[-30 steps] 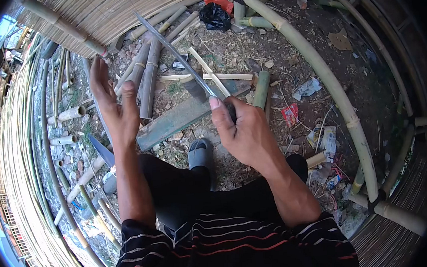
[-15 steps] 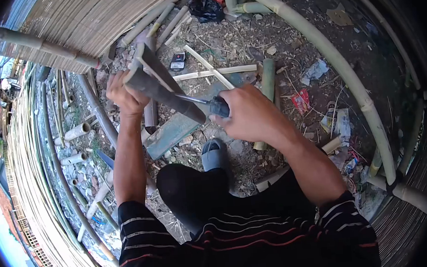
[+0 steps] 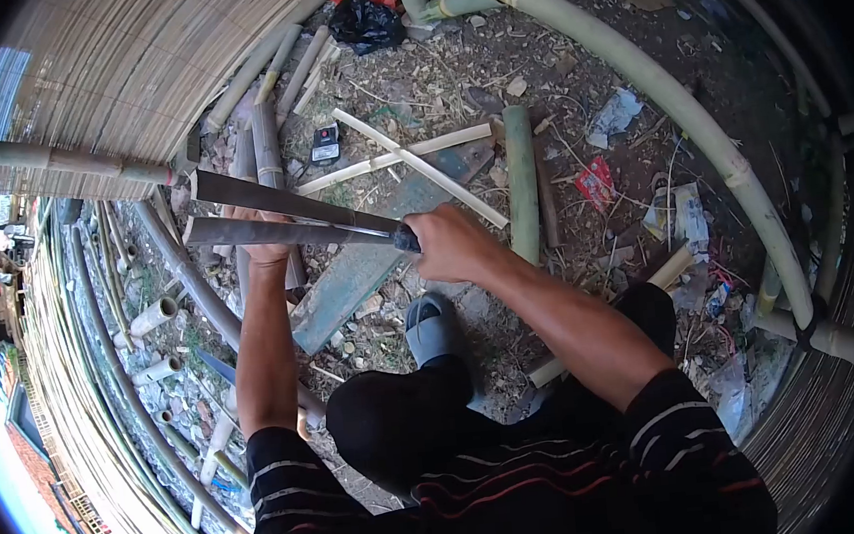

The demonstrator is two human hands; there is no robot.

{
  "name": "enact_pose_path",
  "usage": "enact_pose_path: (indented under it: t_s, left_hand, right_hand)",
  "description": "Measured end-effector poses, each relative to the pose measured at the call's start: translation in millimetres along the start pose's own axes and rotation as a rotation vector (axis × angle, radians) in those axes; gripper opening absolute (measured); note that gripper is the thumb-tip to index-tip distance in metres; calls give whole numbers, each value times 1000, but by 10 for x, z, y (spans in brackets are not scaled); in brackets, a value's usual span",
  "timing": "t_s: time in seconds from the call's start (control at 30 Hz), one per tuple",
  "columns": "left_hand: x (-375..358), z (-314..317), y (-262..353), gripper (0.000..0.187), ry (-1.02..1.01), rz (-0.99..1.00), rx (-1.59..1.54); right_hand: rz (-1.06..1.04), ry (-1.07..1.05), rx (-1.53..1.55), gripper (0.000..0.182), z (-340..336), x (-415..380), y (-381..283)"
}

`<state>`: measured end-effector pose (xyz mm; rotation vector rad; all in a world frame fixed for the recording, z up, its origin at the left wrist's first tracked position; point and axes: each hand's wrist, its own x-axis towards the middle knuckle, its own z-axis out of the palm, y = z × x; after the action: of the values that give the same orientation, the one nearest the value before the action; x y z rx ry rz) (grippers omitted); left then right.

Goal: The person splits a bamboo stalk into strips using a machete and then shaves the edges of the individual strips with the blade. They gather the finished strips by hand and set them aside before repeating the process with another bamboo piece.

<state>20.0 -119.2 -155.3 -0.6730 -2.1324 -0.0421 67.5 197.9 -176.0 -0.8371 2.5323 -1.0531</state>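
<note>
Two dark halves of a split bamboo length [image 3: 286, 200] spread apart toward the left and come close together near my right hand. My left hand [image 3: 267, 251] holds the lower half [image 3: 244, 231] from beneath, its fingers partly hidden by the bamboo. A metal blade [image 3: 369, 230] lies between the halves at their right end. My right hand [image 3: 450, 245] is closed around the tool's dark handle, which is mostly covered by the fingers.
Crossed pale bamboo strips [image 3: 393, 149] and a worn greenish board [image 3: 349, 291] lie on the ground ahead. A green bamboo piece [image 3: 521, 184] stands out to their right. Bamboo poles [image 3: 187, 271] lie at the left. A grey sandal [image 3: 432, 329] is below the hands.
The split bamboo has swung to point more leftward, and its halves lie lengthwise across the view. My right hand has shifted slightly left; my left hand now shows beneath the bamboo.
</note>
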Motion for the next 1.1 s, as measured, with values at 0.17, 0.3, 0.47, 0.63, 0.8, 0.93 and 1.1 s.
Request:
enact_pose_path:
  t_s: [0.17, 0.3, 0.47, 0.63, 0.8, 0.93, 1.1]
  left_hand:
    - [-131, -177, 165, 23, 66, 6, 27]
    - [397, -409, 452, 42, -373, -51, -102]
    - [562, -302, 326, 27, -452, 102, -104]
    - [163, 60, 524, 34, -732, -94, -17]
    - [-926, -72, 837, 86, -786, -818, -119]
    - [-1827, -9, 1123, 86, -804, -954, -775]
    - [-1794, 52, 1368, 67, -1284, -1251, -791]
  right_hand:
    - [158, -366, 73, 40, -353, 101, -50]
    - [198, -54, 2, 33, -603, 26, 88]
    - [130, 48, -205, 29, -585, 83, 279]
    - [195, -77, -266, 26, -479, 184, 434]
    - [287, 98, 29, 28, -449, -79, 719]
    - [400, 187, 146, 31, -749, -610, 805]
    - [683, 342, 363, 31, -603, -1297, 1151]
